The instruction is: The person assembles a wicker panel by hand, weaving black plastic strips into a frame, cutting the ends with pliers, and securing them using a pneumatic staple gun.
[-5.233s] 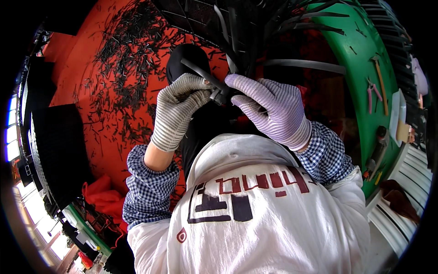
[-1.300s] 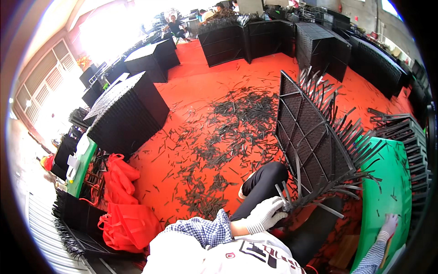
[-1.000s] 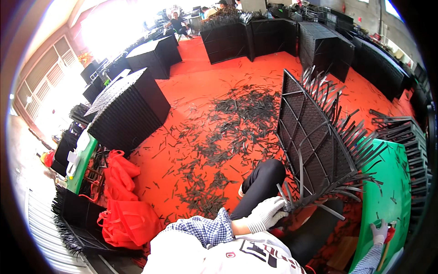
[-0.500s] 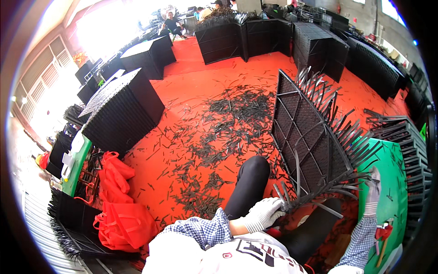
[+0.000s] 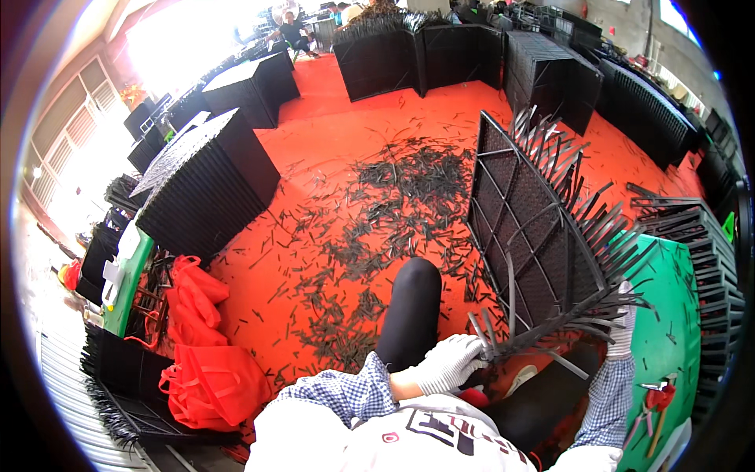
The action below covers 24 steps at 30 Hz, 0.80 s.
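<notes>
A black woven panel (image 5: 535, 228) with a lattice frame stands tilted before me, loose flat strips fringing its right and lower edges. My left hand (image 5: 454, 363), in a white striped glove, is closed round its lower left corner, where several cut strips stick up. At its lower right corner is my right hand (image 5: 621, 326), gloved alike and pointing upward among the strips. Those strips partly cover its fingers, so its grip cannot be made out. Beside that hand, pink-handled pliers (image 5: 642, 425) and a wooden-handled tool (image 5: 659, 429) lie on a green board (image 5: 668, 315).
Black strip offcuts (image 5: 409, 181) litter the red floor (image 5: 314, 141). Stacked black panels (image 5: 212, 181) stand at the left, with more behind and at the far right. Red bags (image 5: 216, 385) lie at my left. A person (image 5: 293, 35) sits far back.
My right hand has moved left, from over the green board to the panel's lower right corner. My left hand keeps its hold. My left knee has shifted left.
</notes>
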Available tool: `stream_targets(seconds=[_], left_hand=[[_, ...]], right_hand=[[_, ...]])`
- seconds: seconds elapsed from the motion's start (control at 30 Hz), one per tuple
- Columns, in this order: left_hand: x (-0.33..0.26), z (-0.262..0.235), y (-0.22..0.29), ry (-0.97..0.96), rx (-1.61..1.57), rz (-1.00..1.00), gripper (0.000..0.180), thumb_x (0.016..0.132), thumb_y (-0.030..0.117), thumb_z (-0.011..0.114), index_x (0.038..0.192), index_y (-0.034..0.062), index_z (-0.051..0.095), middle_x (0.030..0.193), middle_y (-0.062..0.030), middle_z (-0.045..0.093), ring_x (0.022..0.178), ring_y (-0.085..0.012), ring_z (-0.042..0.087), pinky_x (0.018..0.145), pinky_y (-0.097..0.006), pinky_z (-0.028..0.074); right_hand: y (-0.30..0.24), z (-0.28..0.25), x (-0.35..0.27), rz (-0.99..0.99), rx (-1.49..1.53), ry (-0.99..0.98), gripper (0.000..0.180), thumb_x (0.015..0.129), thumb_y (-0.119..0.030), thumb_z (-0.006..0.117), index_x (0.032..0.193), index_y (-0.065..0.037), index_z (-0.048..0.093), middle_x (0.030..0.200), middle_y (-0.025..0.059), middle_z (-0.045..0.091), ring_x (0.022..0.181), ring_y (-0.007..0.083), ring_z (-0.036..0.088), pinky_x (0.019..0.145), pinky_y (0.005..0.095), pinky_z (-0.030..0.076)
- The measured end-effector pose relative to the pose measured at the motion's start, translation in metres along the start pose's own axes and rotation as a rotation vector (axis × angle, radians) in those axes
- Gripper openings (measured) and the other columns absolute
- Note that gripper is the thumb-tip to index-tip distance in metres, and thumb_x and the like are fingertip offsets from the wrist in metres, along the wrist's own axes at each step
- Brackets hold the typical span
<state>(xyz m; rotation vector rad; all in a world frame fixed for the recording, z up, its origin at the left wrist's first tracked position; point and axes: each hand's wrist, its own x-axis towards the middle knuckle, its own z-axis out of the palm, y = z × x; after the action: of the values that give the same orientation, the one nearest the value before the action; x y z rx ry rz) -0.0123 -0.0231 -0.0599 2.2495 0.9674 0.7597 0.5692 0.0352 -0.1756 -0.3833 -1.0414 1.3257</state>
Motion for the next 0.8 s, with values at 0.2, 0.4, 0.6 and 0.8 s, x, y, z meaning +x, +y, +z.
stream_targets(seconds=[0.2, 0.4, 0.6, 0.8], left_hand=[[-0.013, -0.023, -0.016, 0.078, 0.024, -0.046, 0.026, 0.087, 0.019, 0.073, 0.108, 0.0087, 0.062, 0.095, -0.0138, 0.065, 0.095, -0.0375, 0.065, 0.082, -0.046, 0.053], [-0.028, -0.052, -0.032, 0.145, 0.067, -0.119, 0.021, 0.088, 0.014, 0.072, 0.106, 0.0085, 0.063, 0.095, -0.0142, 0.066, 0.092, -0.0389, 0.065, 0.078, -0.046, 0.054], [-0.033, -0.088, -0.051, 0.174, 0.033, -0.16, 0.016, 0.087, 0.004, 0.07, 0.1, 0.0053, 0.062, 0.094, -0.0157, 0.065, 0.09, -0.0409, 0.064, 0.077, -0.044, 0.052], [-0.034, -0.092, -0.059, 0.239, 0.062, -0.206, 0.016, 0.086, 0.001, 0.067, 0.102, 0.003, 0.065, 0.089, -0.0178, 0.065, 0.085, -0.0408, 0.064, 0.075, -0.046, 0.052]], right_hand=[[0.017, 0.065, 0.006, -0.144, -2.124, 0.064, 0.044, 0.105, -0.011, 0.044, 0.148, 0.001, 0.047, 0.145, 0.0205, 0.055, 0.134, 0.0336, 0.054, 0.117, 0.0428, 0.041], [0.032, 0.238, 0.046, 0.088, -0.924, 0.393, 0.035, 0.106, -0.024, 0.053, 0.133, -0.003, 0.06, 0.107, 0.0091, 0.069, 0.087, 0.0158, 0.066, 0.076, 0.0304, 0.055], [0.032, 0.26, 0.038, 0.2, -0.721, 0.271, 0.043, 0.104, -0.03, 0.053, 0.135, -0.001, 0.058, 0.104, 0.0127, 0.07, 0.079, 0.0183, 0.068, 0.07, 0.0297, 0.056], [0.002, 0.262, 0.072, -0.525, -1.789, 0.103, 0.023, 0.102, -0.013, 0.058, 0.116, 0.005, 0.064, 0.102, 0.0074, 0.068, 0.091, 0.0153, 0.064, 0.079, 0.0337, 0.053]])
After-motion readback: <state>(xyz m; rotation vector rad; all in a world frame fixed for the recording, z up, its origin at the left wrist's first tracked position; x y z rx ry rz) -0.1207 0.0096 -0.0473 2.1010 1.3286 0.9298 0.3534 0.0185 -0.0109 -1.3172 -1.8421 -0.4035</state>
